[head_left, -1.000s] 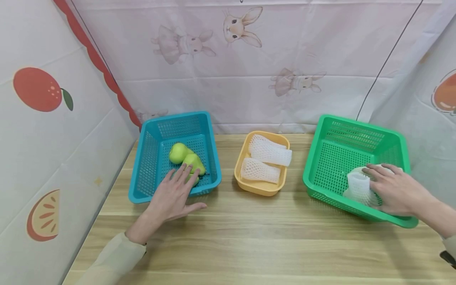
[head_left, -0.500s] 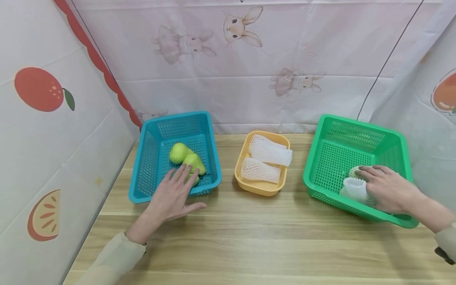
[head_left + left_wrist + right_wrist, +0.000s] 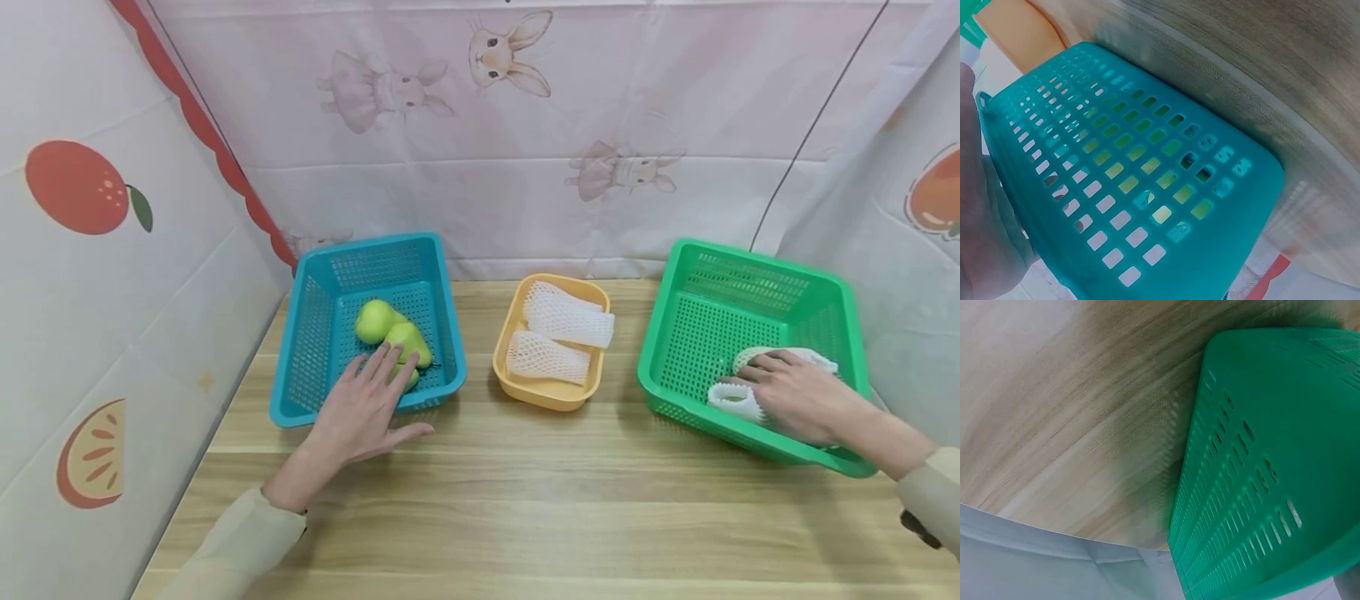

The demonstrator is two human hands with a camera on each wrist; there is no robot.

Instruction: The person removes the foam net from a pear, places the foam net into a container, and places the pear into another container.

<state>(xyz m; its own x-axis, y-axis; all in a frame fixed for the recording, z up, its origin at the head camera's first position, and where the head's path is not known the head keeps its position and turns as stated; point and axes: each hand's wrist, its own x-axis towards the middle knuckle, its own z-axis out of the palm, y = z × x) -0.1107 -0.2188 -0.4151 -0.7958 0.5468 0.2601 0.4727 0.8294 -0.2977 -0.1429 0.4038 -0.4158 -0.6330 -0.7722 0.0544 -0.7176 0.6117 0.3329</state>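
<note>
My left hand (image 3: 363, 412) lies over the front rim of the blue basket (image 3: 296, 350), fingers spread and fairly straight. Its fingertips reach over green pears (image 3: 408, 340), and one of them is mostly covered by the fingers. Inside the green basket (image 3: 855, 342), at its front right, my right hand (image 3: 798, 396) grips a fruit in a white foam net (image 3: 735, 402); the net's open end sticks out left of the hand. Another white netted piece (image 3: 813, 358) shows just behind the knuckles. My palm and fingertips hide most of what is held. Neither wrist view shows the hold.
Between the baskets stands a yellow tray (image 3: 551, 398) with two white foam nets (image 3: 547, 358); one overhangs its right rim. Everything rests on a wooden table (image 3: 525, 500). Printed cloth (image 3: 465, 200) encloses the back and sides.
In the green basket my right hand has shifted left with the netted fruit, whose net end has tipped lower. More of the piece behind shows. The left hand stays in place.
</note>
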